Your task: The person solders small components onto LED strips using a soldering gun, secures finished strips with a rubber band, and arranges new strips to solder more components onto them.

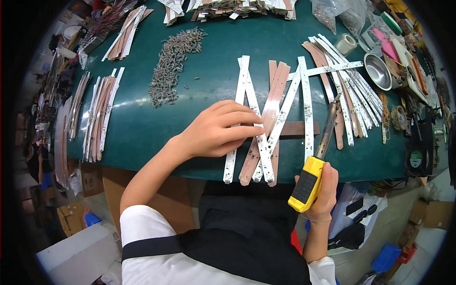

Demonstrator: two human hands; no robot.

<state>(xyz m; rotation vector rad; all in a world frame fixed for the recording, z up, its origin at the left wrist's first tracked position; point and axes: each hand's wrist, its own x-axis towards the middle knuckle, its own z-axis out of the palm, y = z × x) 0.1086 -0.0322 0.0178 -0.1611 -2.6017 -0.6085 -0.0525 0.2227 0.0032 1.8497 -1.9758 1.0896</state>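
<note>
In my right hand (324,192) is a yellow and black soldering iron (308,184), held by its handle. Its metal barrel points up and away, the tip close to a fan of white LED strips (357,97) on the right. My left hand (222,129) reaches over the middle strips with its fingers stretched and apart. Its fingertips are at a slanted white LED strip (264,159); whether they press on it I cannot tell. Around it lie crossed white and pinkish strips, among them a copper-coloured strip (273,111). One white strip (305,102) stands apart, nearer the iron. A brown bar (297,128) runs beneath several strips.
The green table (133,137) carries a heap of small dark parts (173,61) and strip bundles (102,114) at left. More strips (242,8) are piled at the far edge. A metal bowl (377,72), a wire roll (346,44) and plastic bags (342,14) sit at right.
</note>
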